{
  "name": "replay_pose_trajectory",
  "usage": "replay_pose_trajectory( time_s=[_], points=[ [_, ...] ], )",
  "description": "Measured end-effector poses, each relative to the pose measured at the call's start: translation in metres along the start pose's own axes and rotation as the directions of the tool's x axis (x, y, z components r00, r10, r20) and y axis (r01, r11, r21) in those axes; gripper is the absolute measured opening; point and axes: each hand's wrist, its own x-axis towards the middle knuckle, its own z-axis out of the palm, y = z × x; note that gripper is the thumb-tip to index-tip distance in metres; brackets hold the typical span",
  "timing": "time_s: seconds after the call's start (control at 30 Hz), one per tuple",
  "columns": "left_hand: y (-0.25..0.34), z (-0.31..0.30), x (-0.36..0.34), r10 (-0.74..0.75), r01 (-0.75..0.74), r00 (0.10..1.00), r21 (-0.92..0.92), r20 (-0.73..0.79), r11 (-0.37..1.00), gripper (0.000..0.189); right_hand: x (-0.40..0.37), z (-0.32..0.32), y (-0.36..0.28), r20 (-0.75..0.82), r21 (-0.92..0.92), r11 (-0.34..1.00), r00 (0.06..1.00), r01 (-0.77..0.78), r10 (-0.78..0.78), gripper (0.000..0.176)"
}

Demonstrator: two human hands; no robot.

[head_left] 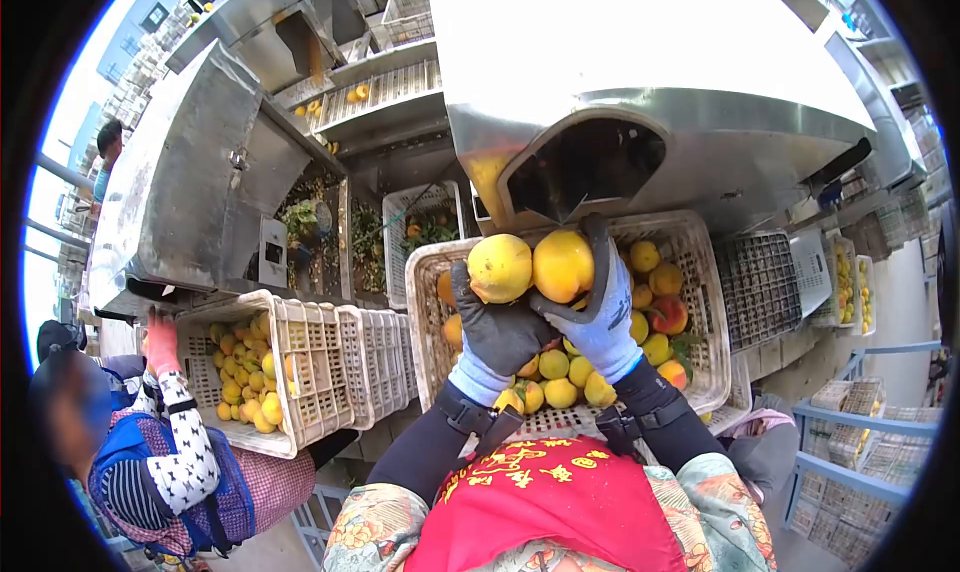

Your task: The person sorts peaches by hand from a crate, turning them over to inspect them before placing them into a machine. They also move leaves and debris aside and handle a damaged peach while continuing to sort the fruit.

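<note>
My left hand (500, 334), in a dark-palmed blue work glove, is closed around a yellow peach (499, 269) with small dark specks. Beside it my right hand (600, 312), gloved alike, grips a second yellow peach (562, 267). Both peaches are held above a white plastic crate (716, 317). More peaches (560, 392) lie inside the crate, mostly yellow; one is a red-blushed peach (668, 315). My hands and forearms cover part of the crate's contents.
Just beyond the crate stands a metal machine with a dark opening (585, 167). On my left, a co-worker (170, 462) reaches to another crate of peaches (300, 372). A dark crate (757, 287) is at right, with a blue metal frame (860, 412) holding crates nearer me.
</note>
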Motion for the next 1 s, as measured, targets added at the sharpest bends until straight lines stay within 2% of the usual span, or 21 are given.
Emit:
replay_pose_trajectory(
  time_s=[0.07,0.1,0.13,0.2,0.27,0.33,0.4,0.43,0.5,0.53,0.6,0.63,0.67,0.7,0.73,0.77,0.8,0.87,0.9,0.93,1.0],
  points=[
    [0.003,0.0,0.008,0.115,-0.118,0.993,-0.175,-0.027,0.977,0.089,0.016,0.0,-0.008,-0.015,-0.034,0.999,1.0,0.006,-0.007,0.099],
    [0.001,0.015,0.011,0.177,-0.146,0.973,0.198,-0.147,0.969,0.084,0.023,0.0,-0.01,-0.027,-0.075,0.997,1.0,-0.009,0.007,0.101],
    [0.005,0.009,0.01,0.171,-0.142,0.976,0.197,-0.136,0.97,0.084,0.029,0.001,-0.01,-0.041,-0.118,0.993,0.999,-0.022,0.018,0.102],
    [0.016,-0.006,0.0,0.326,-0.249,0.892,0.263,-0.312,0.932,0.079,0.033,0.012,0.004,-0.07,-0.174,0.985,0.997,-0.023,0.011,0.099],
    [0.019,-0.006,-0.005,0.322,-0.27,0.892,0.198,-0.318,0.942,0.072,0.038,0.022,0.014,-0.134,-0.34,0.94,0.991,-0.027,-0.02,0.098],
    [0.019,-0.005,-0.01,0.37,-0.245,0.871,0.367,-0.324,0.898,0.065,0.054,0.032,0.024,-0.114,-0.294,0.955,0.993,-0.029,-0.005,0.095],
    [0.019,-0.011,-0.009,0.331,-0.23,0.858,0.282,-0.393,0.932,0.059,0.07,0.059,0.056,-0.173,-0.527,0.848,0.984,-0.048,-0.052,0.093],
    [0.018,-0.013,-0.008,0.295,-0.195,0.862,0.267,-0.413,0.944,0.058,0.085,0.056,0.049,-0.155,-0.522,0.851,0.987,-0.048,-0.04,0.093],
    [0.025,-0.009,-0.005,0.165,-0.071,0.883,0.222,-0.439,0.972,0.058,0.122,0.041,0.022,-0.067,-0.441,0.883,0.987,-0.163,0.149,0.087],
    [0.029,-0.009,-0.004,0.171,-0.078,0.881,0.222,-0.44,0.972,0.058,0.115,0.039,0.021,-0.061,-0.438,0.885,0.987,-0.159,0.147,0.087],
    [0.039,-0.014,-0.002,-0.01,0.056,0.93,0.114,-0.367,0.992,0.061,0.085,0.026,0.014,-0.247,-0.218,0.975,0.964,0.041,-0.096,0.086],
    [0.044,-0.02,-0.002,-0.025,0.075,0.969,0.197,-0.247,0.977,0.064,0.079,0.002,-0.014,-0.044,0.09,0.977,0.981,0.194,-0.191,0.085],
    [0.04,-0.013,0.002,-0.02,0.069,0.971,0.197,-0.239,0.978,0.064,0.067,0.0,-0.016,0.283,0.324,0.944,0.946,0.061,-0.158,0.089],
    [0.031,-0.003,0.006,0.052,0.034,0.938,0.239,-0.344,0.97,0.064,0.049,0.003,-0.019,0.362,0.162,0.957,0.888,0.241,-0.285,0.096],
    [0.025,0.004,0.007,0.122,0.01,0.888,0.285,-0.444,0.958,0.065,0.023,0.008,-0.021,0.37,-0.02,0.98,0.912,0.196,-0.175,0.102],
    [0.024,0.009,0.003,0.095,0.061,0.925,0.393,-0.367,0.917,0.067,0.017,0.013,-0.014,0.306,0.001,0.992,0.944,0.125,-0.12,0.104],
    [0.021,0.016,0.001,0.095,0.061,0.927,0.396,-0.362,0.916,0.067,0.014,0.015,-0.009,0.239,0.028,0.998,0.969,0.06,-0.065,0.105],
    [0.015,0.033,-0.002,0.035,0.165,0.923,0.474,-0.384,0.865,0.068,0.013,0.011,-0.009,0.215,0.034,0.999,0.976,0.029,-0.036,0.105],
    [0.01,0.031,0.001,0.097,0.099,0.933,0.507,-0.347,0.856,0.066,0.013,0.008,-0.011,0.198,0.041,0.999,0.98,-0.003,-0.005,0.106],
    [0.01,0.029,0.001,0.093,0.102,0.934,0.508,-0.344,0.855,0.066,0.012,0.005,-0.014,0.194,0.038,0.999,0.981,-0.002,-0.005,0.106],
    [0.012,0.022,0.001,0.121,0.16,0.927,0.666,-0.355,0.729,0.064,0.014,0.002,-0.017,0.093,-0.166,0.986,0.996,0.025,-0.01,0.104]
  ],
)
